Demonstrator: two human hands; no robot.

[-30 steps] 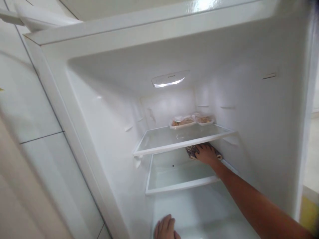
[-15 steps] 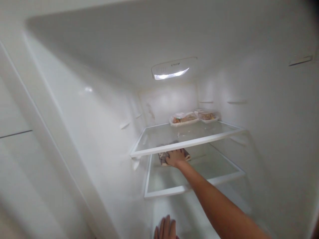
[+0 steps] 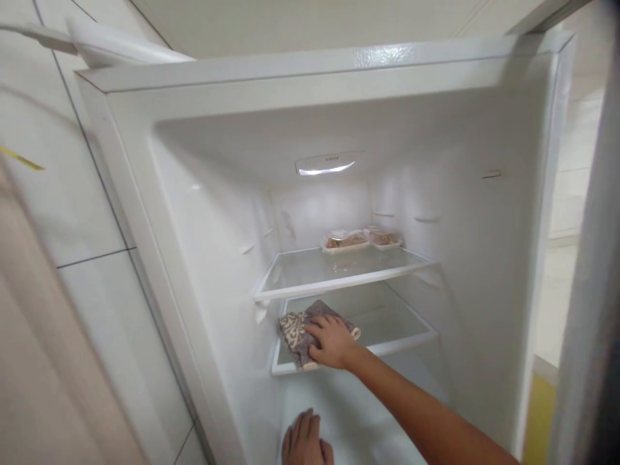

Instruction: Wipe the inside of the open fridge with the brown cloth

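My right hand [image 3: 332, 339] grips a folded grey cloth [image 3: 294, 329] with a cream pattern. Its fingers lie across the top of the cloth, pressing it down at the front left of the lower glass shelf [image 3: 409, 343] in a refrigerator. Part of the cloth hangs over the shelf's white front rim. Below that shelf, my left hand [image 3: 306, 442] is at the bottom of the view, fingers stretched out and holding nothing. Its wrist is cut off by the frame.
On the upper glass shelf [image 3: 310, 289], wrapped food trays [image 3: 346, 241] sit at the back. A lit lamp [image 3: 325, 166] is in the ceiling of the refrigerator. Side walls enclose both shelves, and a tiled wall [image 3: 92, 297] stands outside at the left.
My right hand has drawn the cloth from deeper under the upper shelf to the lower shelf's front left edge. The view has pulled back, showing the refrigerator's outer frame.
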